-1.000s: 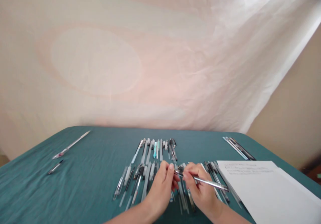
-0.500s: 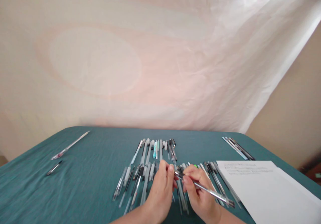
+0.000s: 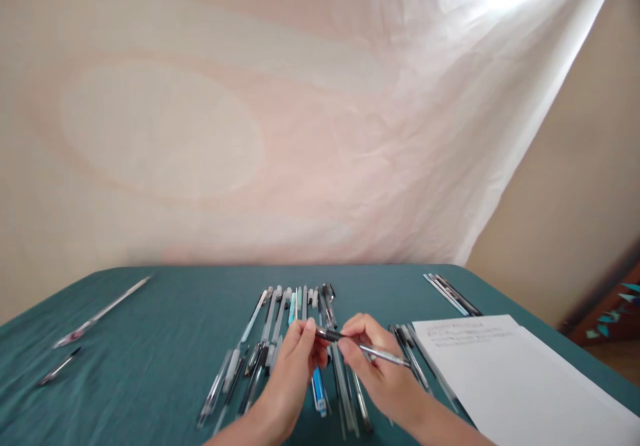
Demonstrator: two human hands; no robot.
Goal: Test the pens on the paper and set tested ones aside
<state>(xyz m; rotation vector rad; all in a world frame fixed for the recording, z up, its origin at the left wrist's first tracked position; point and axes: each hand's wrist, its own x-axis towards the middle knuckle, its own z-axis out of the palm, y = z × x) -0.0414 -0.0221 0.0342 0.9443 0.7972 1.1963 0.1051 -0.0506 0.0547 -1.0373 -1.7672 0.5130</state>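
Observation:
Both my hands meet over a spread of pens [image 3: 280, 339] on a teal tablecloth [image 3: 150, 359]. My right hand [image 3: 380, 373] is closed round the barrel of a clear pen [image 3: 385, 354] that points left and slightly up. My left hand [image 3: 295, 376] pinches the dark tip end of that same pen with thumb and fingers. Under the hands lie several more pens, among them a blue one [image 3: 318, 387].
White sheets of paper [image 3: 510, 379] lie at the right, with faint writing near the top. A few dark pens [image 3: 453, 294] rest at the far right edge. Two loose pens [image 3: 100, 313] lie at the far left. A pale cloth backdrop [image 3: 280, 119] hangs behind the table.
The view has shifted right and slightly down. Both hands have stayed joined on the pen and lifted it a little. A blue pen now shows beneath them.

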